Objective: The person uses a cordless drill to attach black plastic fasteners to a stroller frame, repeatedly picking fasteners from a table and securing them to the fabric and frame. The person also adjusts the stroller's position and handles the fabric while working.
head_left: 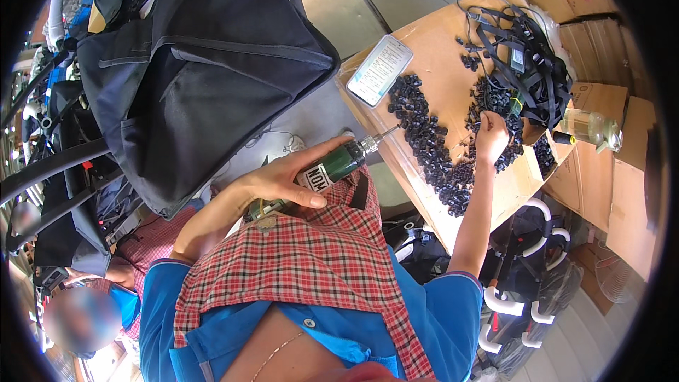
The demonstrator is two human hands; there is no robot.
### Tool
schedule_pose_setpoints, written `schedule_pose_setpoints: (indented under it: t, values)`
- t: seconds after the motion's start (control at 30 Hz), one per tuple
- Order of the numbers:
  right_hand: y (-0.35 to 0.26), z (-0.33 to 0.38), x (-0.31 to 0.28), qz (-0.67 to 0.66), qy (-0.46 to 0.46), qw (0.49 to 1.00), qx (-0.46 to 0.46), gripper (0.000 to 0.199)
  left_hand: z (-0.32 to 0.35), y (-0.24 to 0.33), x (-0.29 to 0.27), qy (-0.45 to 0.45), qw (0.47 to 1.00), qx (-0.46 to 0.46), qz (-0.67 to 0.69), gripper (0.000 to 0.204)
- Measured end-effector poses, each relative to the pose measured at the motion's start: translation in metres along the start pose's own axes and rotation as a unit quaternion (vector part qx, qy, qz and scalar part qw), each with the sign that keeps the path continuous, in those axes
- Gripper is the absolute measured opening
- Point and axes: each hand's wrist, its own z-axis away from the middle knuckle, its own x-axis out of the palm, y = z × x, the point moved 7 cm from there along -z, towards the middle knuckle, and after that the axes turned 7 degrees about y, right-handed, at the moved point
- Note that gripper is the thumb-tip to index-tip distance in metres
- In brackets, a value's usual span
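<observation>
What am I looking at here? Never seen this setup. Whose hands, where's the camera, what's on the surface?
There is no machine: a person wears a wide fisheye camera on the head, looking down at their own two bare hands, so straight edges bend near the rim. The left hand grips a green powered screwdriver with its bit pointing toward the cardboard sheet. The right hand reaches into a pile of small black plastic parts on that sheet. Black straps, a flat clear case and a clear bottle lie nearby. A large black bag sits at left.

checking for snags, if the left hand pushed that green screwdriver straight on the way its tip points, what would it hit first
Probably the pile of small black plastic parts on the cardboard sheet. The left hand aims the green screwdriver at its near edge, though depth is unclear.
</observation>
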Motion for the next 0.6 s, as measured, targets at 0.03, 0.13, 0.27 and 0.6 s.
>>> schedule_pose_setpoints:
  t: [0.03, 0.13, 0.27, 0.6]
  values:
    - [0.0, 0.0, -0.004, -0.036, 0.007, 0.999, 0.034, 0.009, -0.001, 0.001, 0.0, -0.002, 1.0, -0.002, 0.002, 0.11]
    - [-0.054, 0.01, 0.0, -0.298, -0.087, 0.936, 0.166, 0.015, -0.007, 0.007, 0.002, 0.017, 0.999, 0.043, 0.0, 0.109]
    - [-0.127, 0.034, 0.007, -0.415, -0.183, 0.871, 0.188, 0.023, -0.014, 0.021, 0.013, 0.027, 0.996, 0.074, 0.037, 0.111]
    - [-0.176, 0.053, 0.008, -0.505, -0.179, 0.824, 0.183, 0.024, -0.013, 0.018, 0.01, 0.031, 0.994, 0.1, 0.03, 0.109]
